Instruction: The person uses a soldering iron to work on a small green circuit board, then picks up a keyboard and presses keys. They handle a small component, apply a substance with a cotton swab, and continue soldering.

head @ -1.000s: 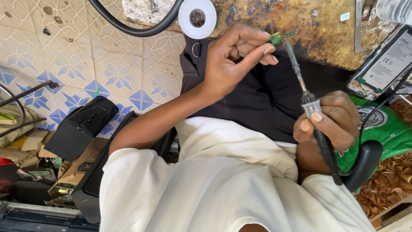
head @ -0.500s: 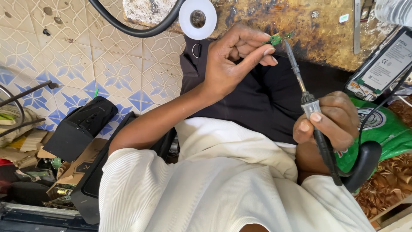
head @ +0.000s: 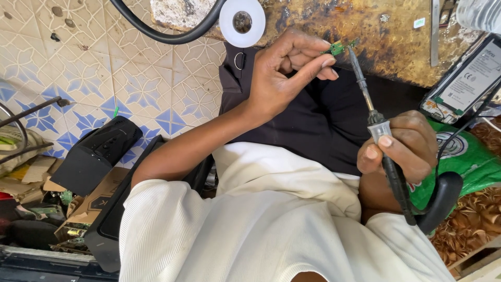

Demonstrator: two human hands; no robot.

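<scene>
The left hand [head: 284,78] pinches a tiny green circuit board [head: 337,48] between the tip of the thumb and the forefinger, the other fingers curled in behind it, so the board juts out past the fingertips [head: 327,61] over the dark lap. The right hand [head: 402,149] is closed in a pen-like grip around the handle of a soldering iron [head: 377,128], whose thin metal tip reaches up and meets, or all but meets, the board's right edge. To do this well, I judge the iron's tip should rest only on the joint, clear of the pinching fingers, with both wrists braced and the contact brief. Beyond the hands lie a white solder spool [head: 242,22], a stained worktop [head: 365,26] and an opened phone [head: 464,81].
</scene>
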